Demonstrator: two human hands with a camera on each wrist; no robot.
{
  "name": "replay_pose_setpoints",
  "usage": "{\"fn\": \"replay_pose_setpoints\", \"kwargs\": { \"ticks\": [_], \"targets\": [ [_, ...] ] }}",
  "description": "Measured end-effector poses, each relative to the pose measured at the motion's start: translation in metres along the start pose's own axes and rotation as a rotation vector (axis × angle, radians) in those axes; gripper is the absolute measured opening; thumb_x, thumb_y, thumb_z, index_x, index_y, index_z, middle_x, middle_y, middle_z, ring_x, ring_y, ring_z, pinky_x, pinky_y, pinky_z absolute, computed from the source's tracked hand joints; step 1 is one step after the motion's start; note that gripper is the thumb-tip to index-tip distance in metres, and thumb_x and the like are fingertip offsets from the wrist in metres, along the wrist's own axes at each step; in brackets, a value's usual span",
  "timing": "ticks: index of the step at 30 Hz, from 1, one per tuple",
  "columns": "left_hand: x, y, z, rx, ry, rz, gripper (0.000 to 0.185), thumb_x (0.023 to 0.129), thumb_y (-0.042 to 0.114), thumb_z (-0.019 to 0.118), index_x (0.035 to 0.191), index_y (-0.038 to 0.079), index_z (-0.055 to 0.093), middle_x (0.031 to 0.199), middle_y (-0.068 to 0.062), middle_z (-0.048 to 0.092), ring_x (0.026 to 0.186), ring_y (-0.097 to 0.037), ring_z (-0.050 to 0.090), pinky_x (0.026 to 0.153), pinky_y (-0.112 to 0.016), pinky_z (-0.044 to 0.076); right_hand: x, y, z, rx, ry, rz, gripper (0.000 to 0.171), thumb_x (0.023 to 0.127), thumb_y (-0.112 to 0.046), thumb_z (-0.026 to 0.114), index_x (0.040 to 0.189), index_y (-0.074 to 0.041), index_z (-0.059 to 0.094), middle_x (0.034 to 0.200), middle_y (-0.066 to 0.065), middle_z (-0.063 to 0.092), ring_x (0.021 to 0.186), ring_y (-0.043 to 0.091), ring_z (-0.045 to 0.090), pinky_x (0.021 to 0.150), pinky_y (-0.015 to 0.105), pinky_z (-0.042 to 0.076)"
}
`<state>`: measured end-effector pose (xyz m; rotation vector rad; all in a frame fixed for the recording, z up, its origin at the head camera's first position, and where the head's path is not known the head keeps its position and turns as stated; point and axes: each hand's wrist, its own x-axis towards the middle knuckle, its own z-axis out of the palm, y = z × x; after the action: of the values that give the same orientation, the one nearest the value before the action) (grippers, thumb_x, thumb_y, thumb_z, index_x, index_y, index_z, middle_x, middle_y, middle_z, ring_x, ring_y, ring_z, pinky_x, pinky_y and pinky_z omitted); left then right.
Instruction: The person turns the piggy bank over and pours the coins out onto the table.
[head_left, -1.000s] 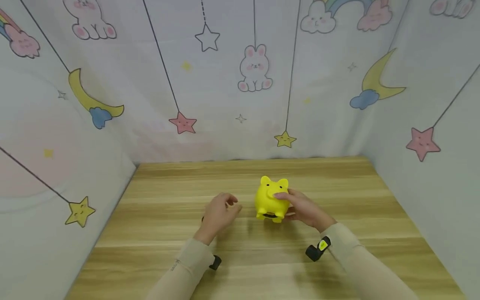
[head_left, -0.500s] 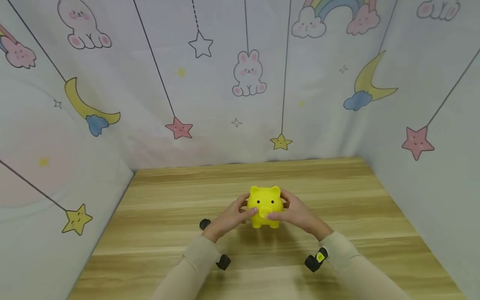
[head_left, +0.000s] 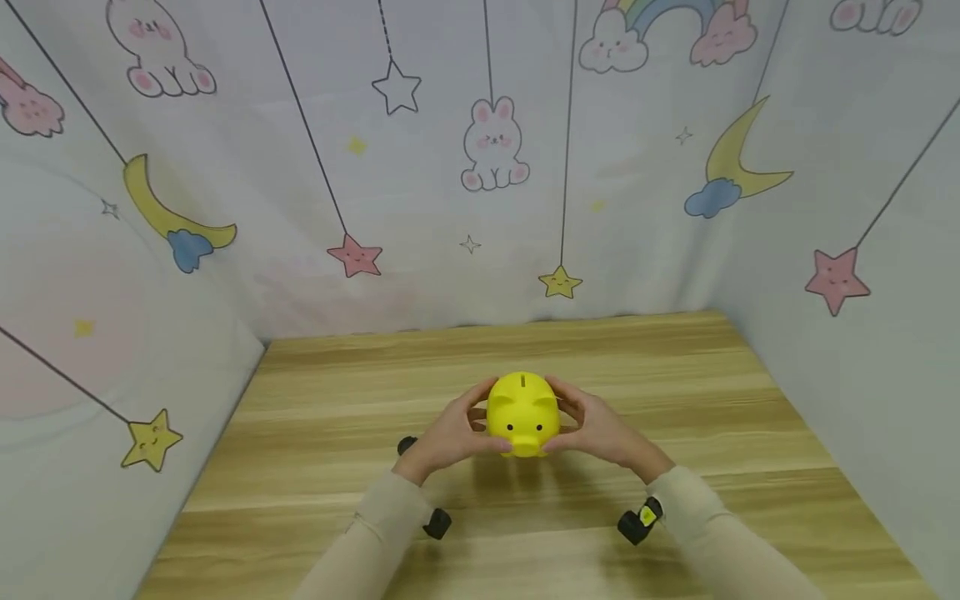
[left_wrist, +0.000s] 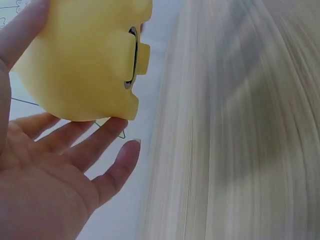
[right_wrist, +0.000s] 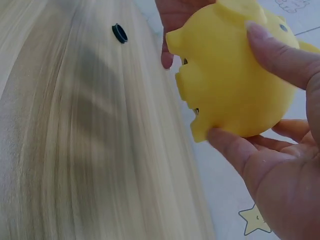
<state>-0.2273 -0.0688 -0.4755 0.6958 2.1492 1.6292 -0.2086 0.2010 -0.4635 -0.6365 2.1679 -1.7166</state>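
A yellow piggy bank is held off the table between both hands, its snout facing me and the coin slot on top in sight. My left hand grips its left side, thumb near the snout and fingers behind. On the other side my right hand grips it the same way. The left wrist view shows the underside of the piggy bank, with the dark edge of a hole between its feet. In the right wrist view, my right hand's thumb lies along the bank's side.
A small black round stopper lies on the wood-grain table, partly behind my left wrist in the head view. White cloth walls printed with stars, moons and rabbits enclose the table's back and sides.
My left hand has come in from the left and taken hold of the piggy bank, first held by the right alone. The bank has turned and tipped forward, bringing its coin slot into view.
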Motion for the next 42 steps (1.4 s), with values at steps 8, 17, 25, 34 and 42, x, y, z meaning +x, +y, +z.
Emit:
{"fn": "replay_pose_setpoints", "kwargs": {
  "ticks": [8, 17, 25, 34, 42],
  "targets": [
    [-0.002, -0.006, 0.005, 0.128, -0.023, 0.057, 0.106, 0.077, 0.033, 0.087, 0.159, 0.02, 0.022, 0.158, 0.001, 0.031, 0.133, -0.026, 0.047, 0.104, -0.053, 0.04, -0.011, 0.003, 0.001, -0.044, -0.022, -0.036, 0.104, 0.08, -0.015, 0.083, 0.156, 0.003, 0.014, 0.162, 0.019, 0.015, 0.146, 0.034, 0.022, 0.109, 0.033, 0.033],
    [-0.001, -0.005, 0.008, 0.164, -0.014, 0.086, 0.104, 0.076, 0.032, 0.088, 0.157, 0.027, 0.024, 0.157, 0.006, 0.032, 0.136, -0.024, 0.042, 0.101, -0.05, 0.043, -0.014, 0.007, 0.005, -0.097, 0.043, -0.078, 0.099, 0.079, -0.009, 0.083, 0.157, -0.006, 0.022, 0.159, 0.014, 0.025, 0.142, 0.036, 0.032, 0.108, 0.04, 0.037],
    [-0.01, -0.01, 0.009, 0.182, 0.013, 0.06, 0.106, 0.074, 0.027, 0.09, 0.158, 0.024, 0.024, 0.156, 0.005, 0.033, 0.133, -0.025, 0.043, 0.099, -0.051, 0.044, -0.013, 0.013, 0.015, -0.092, 0.041, -0.057, 0.101, 0.077, -0.005, 0.085, 0.157, -0.011, 0.023, 0.16, 0.012, 0.024, 0.142, 0.036, 0.031, 0.107, 0.043, 0.038],
    [-0.02, -0.011, -0.003, 0.275, 0.142, 0.149, 0.108, 0.074, 0.019, 0.09, 0.157, 0.031, 0.021, 0.155, 0.006, 0.034, 0.134, -0.025, 0.041, 0.095, -0.057, 0.044, 0.011, 0.012, 0.026, -0.35, 0.08, -0.238, 0.104, 0.077, 0.001, 0.083, 0.158, -0.011, 0.019, 0.159, 0.01, 0.027, 0.14, 0.032, 0.036, 0.102, 0.043, 0.045],
    [0.001, -0.011, 0.009, 0.414, 0.161, 0.313, 0.109, 0.074, 0.004, 0.088, 0.158, 0.014, 0.019, 0.161, -0.004, 0.027, 0.136, -0.026, 0.041, 0.096, -0.054, 0.047, 0.0, 0.021, 0.019, -0.459, 0.189, -0.34, 0.109, 0.072, 0.017, 0.08, 0.157, -0.01, 0.017, 0.162, 0.01, 0.02, 0.144, 0.031, 0.03, 0.099, 0.041, 0.047]
  ]
}}
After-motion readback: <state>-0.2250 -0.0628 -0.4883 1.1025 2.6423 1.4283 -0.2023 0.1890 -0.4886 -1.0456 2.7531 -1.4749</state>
